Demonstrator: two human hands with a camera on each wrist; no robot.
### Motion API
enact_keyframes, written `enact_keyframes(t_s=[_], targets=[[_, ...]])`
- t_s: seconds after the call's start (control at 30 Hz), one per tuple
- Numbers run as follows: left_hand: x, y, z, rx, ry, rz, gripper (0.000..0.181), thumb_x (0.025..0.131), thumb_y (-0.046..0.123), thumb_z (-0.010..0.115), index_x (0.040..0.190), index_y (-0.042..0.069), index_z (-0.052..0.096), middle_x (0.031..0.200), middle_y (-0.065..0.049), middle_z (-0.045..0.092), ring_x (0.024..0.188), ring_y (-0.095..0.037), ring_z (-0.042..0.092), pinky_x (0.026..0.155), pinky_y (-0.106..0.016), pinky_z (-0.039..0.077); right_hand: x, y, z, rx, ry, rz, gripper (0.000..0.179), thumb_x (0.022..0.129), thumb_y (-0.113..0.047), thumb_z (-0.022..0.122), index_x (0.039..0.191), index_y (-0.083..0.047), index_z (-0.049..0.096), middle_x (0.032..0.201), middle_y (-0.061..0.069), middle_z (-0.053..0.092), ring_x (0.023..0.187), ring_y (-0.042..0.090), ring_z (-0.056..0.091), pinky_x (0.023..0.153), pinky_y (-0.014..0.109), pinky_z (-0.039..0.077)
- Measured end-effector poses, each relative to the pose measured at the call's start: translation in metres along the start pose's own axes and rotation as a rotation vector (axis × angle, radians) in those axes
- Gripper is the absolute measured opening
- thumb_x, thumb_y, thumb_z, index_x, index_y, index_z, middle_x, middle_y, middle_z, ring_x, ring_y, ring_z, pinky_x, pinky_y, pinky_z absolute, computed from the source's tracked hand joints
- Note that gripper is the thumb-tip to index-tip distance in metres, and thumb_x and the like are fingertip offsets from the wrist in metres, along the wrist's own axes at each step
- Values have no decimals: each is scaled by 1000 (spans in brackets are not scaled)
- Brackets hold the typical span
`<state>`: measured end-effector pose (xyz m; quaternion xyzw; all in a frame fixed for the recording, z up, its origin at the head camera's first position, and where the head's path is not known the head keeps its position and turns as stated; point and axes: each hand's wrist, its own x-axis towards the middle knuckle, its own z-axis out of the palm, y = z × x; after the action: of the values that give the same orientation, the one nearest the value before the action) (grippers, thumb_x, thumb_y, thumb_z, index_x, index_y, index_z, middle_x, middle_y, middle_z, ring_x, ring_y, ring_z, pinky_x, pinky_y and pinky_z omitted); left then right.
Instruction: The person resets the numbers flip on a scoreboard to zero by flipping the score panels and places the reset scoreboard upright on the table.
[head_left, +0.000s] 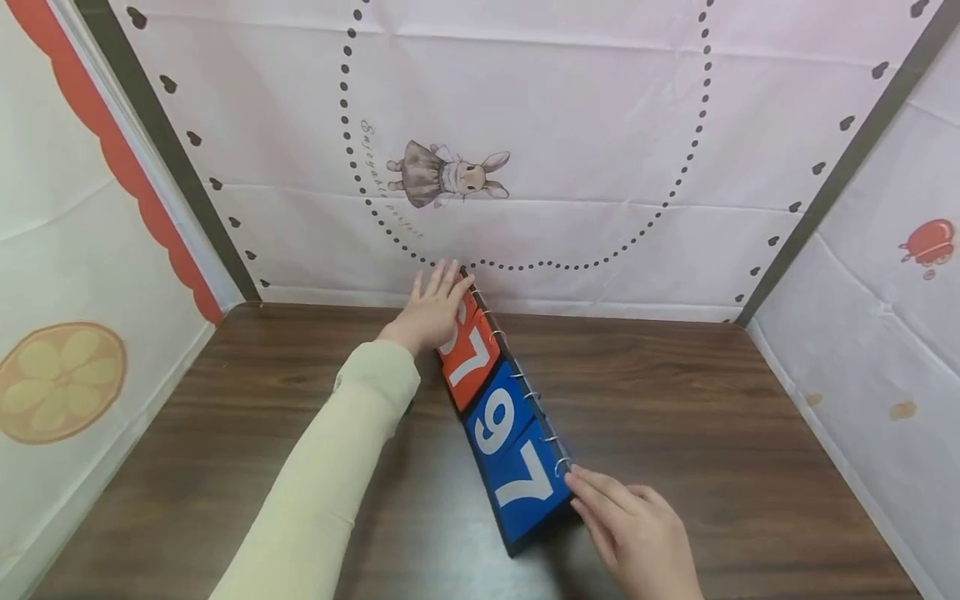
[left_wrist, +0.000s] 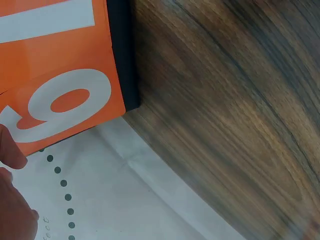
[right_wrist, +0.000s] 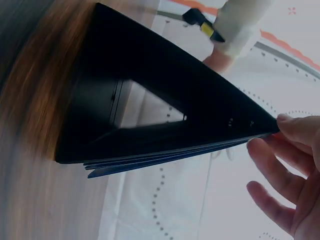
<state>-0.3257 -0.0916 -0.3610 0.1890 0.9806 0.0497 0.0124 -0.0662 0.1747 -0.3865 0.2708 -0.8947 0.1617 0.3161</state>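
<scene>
A flip scoreboard (head_left: 504,417), a black tent-shaped stand with ring-bound cards, stands slanted on the table. White numerals mark its red cards at the far end and its blue cards at the near end. My left hand (head_left: 429,310) reaches to the far end, fingers spread and fairly straight, touching the scoreboard there and partly covering a red card. At the near end, my right hand (head_left: 637,525) pinches the top corner between thumb and fingers. The right wrist view shows the stand's hollow triangular end (right_wrist: 165,55) and the pinching fingers (right_wrist: 272,160).
The scoreboard stands on a dark wood-grain table (head_left: 675,400). Behind it rises a white cloth wall (head_left: 585,125) with a printed rabbit and dotted line. Patterned side walls (head_left: 60,250) flank the table left and right.
</scene>
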Motion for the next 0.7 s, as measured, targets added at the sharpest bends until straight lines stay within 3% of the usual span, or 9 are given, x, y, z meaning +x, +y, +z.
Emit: enact_keyframes(t_s=[0.17,0.37,0.47,0.7], targets=[[4,0,1,-62,-14,-1,78,88,4,52,149,28,10,154,-11,-8,138,-31,-13,107,-53,-10,2,-4,5,118,27,-69,32,93,-40,52,98,-17,74,96,-7,69,74,4,63,61,19,47],[7,3,5,-99,-30,-22,80,90,3,51,148,37,8,154,-12,-2,139,-31,-12,107,-54,-8,3,-14,15,187,27,-88,23,82,-37,70,94,-19,75,91,-9,68,70,4,60,61,16,48],[9,5,11,-93,26,-30,74,92,9,51,147,39,12,154,-12,4,139,-32,-7,108,-55,-3,6,-21,18,221,17,-81,23,75,-33,77,94,-21,74,91,-10,67,70,2,60,63,14,48],[13,12,16,-127,161,-40,63,92,14,54,145,34,26,147,-15,22,138,-34,7,108,-54,7,13,-29,25,251,35,-99,22,76,-35,76,93,-21,75,87,-11,65,66,0,56,60,9,43]])
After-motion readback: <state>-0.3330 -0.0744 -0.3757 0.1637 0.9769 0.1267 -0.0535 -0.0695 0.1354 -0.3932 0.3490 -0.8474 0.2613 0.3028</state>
